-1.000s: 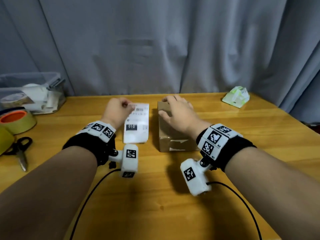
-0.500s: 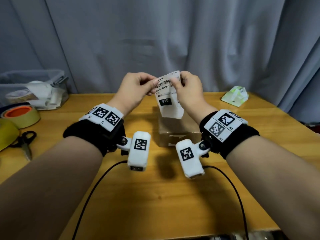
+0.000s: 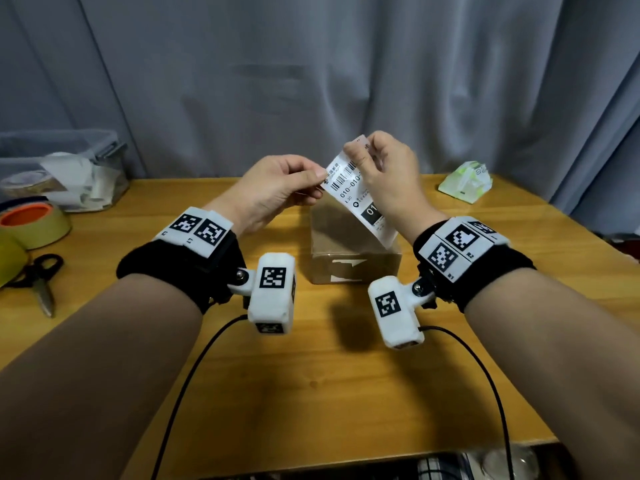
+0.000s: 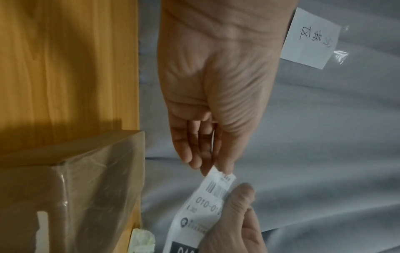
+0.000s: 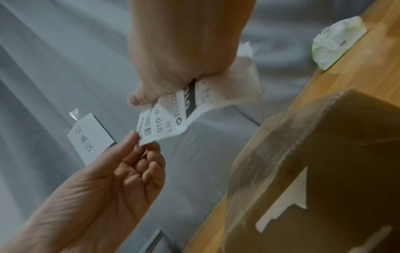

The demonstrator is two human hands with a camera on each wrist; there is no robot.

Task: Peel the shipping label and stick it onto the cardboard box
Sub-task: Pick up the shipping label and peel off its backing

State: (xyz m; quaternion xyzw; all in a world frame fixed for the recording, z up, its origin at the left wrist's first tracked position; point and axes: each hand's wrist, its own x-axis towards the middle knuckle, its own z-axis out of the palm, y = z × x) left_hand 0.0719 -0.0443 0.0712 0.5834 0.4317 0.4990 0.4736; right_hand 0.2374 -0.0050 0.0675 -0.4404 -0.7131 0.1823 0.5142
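Note:
A white shipping label [image 3: 360, 199] with a barcode and "010" print hangs in the air above the brown cardboard box [image 3: 349, 251], tilted down to the right. My left hand [image 3: 277, 188] pinches its top left corner between thumb and fingertips. My right hand [image 3: 384, 171] pinches the label's upper right part, the sheet running down behind its palm. In the left wrist view the label [image 4: 207, 205] sits between both hands, with the box [image 4: 71, 196] at lower left. In the right wrist view the label [image 5: 173, 116] bends away from a paler backing layer behind it, above the tape-wrapped box [image 5: 320, 171].
On the wooden table [image 3: 311, 393] lie scissors [image 3: 38, 282] and tape rolls [image 3: 34, 223] at the left, with a clear plastic bin [image 3: 65, 171] behind them. A green-white packet [image 3: 465, 181] sits at the back right. A grey curtain [image 3: 311, 81] hangs behind, a handwritten note [image 5: 90, 137] taped to it.
The label was lifted off the table beside the box by my left hand. My right hand left the box top and took hold of the label; the sheet now tilts to the right.

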